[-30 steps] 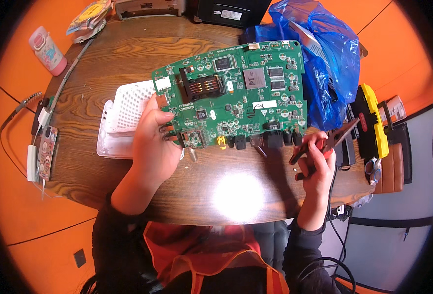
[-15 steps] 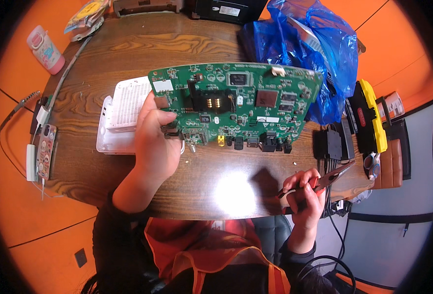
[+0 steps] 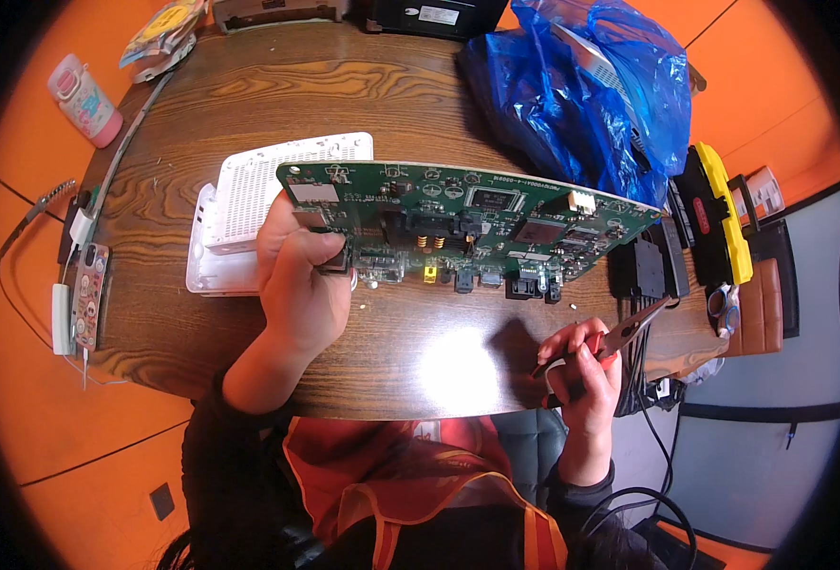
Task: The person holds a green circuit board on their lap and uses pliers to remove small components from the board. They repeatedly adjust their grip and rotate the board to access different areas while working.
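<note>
A green circuit board [image 3: 363,201] is raised above the table, tilted, with its row of connectors along the near edge. My left hand [image 3: 301,271] grips it by the left end, thumb on top near the corner. At the right, close to the table's front edge, my right hand [image 3: 586,370] is closed around red-handled pliers [image 3: 629,328], whose jaws point up and to the right, away from the board. Behind my left hand lies a white perforated plastic casing [image 3: 273,190], partly hidden by the hand and board.
A blue plastic bag [image 3: 572,104] with something white inside sits at the back right. Black power adapters [image 3: 643,271] with cables and a yellow-and-black case [image 3: 719,214] line the right edge. A phone [image 3: 89,294] and a pink-and-white bottle [image 3: 85,100] are at the left.
The circuit board has tipped flatter, and its right end has moved to the right and nearer. My right hand has shifted slightly left with the pliers, jaws now steeper.
</note>
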{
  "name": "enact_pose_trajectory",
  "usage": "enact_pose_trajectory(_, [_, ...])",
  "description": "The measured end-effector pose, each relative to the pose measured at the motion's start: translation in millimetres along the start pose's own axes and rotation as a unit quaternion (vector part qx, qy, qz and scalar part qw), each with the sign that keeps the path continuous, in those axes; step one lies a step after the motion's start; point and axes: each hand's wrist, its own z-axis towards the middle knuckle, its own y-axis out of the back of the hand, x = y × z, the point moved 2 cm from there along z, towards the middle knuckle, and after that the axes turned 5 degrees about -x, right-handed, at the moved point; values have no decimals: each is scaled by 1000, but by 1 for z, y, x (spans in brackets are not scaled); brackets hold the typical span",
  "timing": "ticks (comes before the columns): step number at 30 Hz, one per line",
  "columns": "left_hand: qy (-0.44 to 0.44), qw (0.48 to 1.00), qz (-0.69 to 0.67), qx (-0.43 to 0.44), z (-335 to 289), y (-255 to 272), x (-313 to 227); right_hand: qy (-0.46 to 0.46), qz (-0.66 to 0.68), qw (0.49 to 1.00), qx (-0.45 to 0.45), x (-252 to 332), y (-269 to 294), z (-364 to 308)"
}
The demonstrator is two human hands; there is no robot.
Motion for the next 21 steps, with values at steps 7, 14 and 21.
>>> enact_pose_trajectory(7, [9, 1000, -9, 2, -1, -1, 1, 10, -6, 1000, 6, 2, -1, 0])
enact_pose_trajectory(14, [8, 1000, 6, -3, 0, 0, 1, 25, 1, 1000, 9, 2, 0, -2])
enact_pose_trajectory(21, [33, 992, 110, -49, 2, -4, 6, 47, 57, 997, 9, -1, -2, -4])
